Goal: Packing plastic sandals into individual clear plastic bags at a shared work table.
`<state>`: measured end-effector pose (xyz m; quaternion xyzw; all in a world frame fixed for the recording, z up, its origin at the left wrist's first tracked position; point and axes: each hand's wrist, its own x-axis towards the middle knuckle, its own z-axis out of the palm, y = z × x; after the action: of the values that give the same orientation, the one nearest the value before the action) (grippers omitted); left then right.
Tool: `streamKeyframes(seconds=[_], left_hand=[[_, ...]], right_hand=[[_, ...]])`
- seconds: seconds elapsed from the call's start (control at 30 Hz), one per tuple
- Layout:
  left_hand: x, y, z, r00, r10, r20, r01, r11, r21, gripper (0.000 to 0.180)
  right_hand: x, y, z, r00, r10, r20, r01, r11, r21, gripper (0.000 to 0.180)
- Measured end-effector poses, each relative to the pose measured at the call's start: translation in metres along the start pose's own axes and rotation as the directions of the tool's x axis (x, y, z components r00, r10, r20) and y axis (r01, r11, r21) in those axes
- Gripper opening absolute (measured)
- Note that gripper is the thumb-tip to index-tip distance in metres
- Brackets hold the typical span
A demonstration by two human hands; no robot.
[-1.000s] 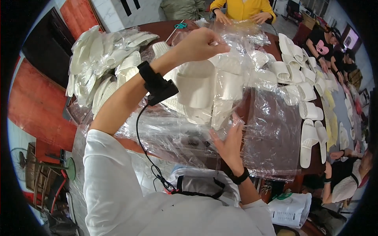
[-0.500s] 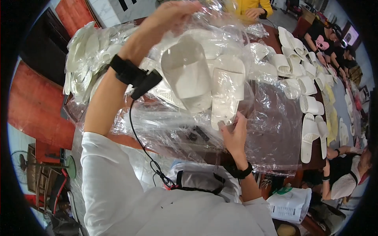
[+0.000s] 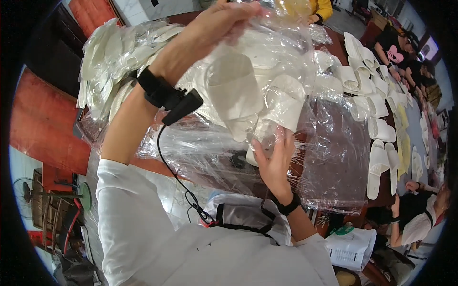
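My left hand is raised at the far side, its fingers closed on the edge of a clear plastic bag. Two white slide slippers hang side by side under the clear film: the left slipper shows its broad strap, and the right slipper tilts toward me. My right hand grips the heel end of the right slipper, thumb on one side and fingers laid along the sole. Glare on the film hides how far each slipper lies inside the bag.
Bagged white slippers are heaped at the left of the table. Flat clear bags lie on the near side. Loose white slippers line the right side. Other people work beyond them, and a person in yellow stands at the far edge.
My right hand has shifted a little left and up along the right slipper, its fingers now reaching farther over it. The left hand and bag have moved slightly right.
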<state>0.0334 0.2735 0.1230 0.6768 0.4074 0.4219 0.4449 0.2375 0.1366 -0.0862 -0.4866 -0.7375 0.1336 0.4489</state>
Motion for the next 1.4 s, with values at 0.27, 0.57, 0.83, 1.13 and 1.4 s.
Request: streamKeyframes(seconds=[0.27, 0.57, 0.83, 1.13, 1.4], left_hand=[[-0.031, 0.055, 0.000, 0.994, 0.083, -0.070, -0.073, 0.988, 0.136, 0.031], [-0.109, 0.110, -0.125, 0.628, 0.454, -0.632, -0.226, 0.884, 0.410, 0.041], [-0.201, 0.072, -0.155, 0.736, 0.291, -0.611, -0.294, 0.951, 0.099, 0.042], [-0.180, 0.047, -0.042, 0.822, 0.071, -0.565, -0.234, 0.947, -0.222, 0.044], [-0.136, -0.015, -0.042, 0.939, -0.161, -0.303, 0.141, 0.986, -0.086, 0.033]], right_hand=[[0.017, 0.016, 0.004, 0.998, -0.049, 0.040, 0.047, 0.998, 0.029, 0.073], [0.020, 0.013, -0.007, 0.991, 0.099, 0.092, -0.101, 0.995, 0.011, 0.065], [0.017, 0.011, -0.012, 0.990, 0.079, 0.119, -0.084, 0.996, 0.035, 0.064], [-0.011, 0.008, -0.073, 1.000, 0.024, -0.011, -0.021, 0.980, 0.200, 0.035], [-0.037, 0.010, -0.156, 0.919, 0.217, 0.330, -0.363, 0.793, 0.489, 0.020]])
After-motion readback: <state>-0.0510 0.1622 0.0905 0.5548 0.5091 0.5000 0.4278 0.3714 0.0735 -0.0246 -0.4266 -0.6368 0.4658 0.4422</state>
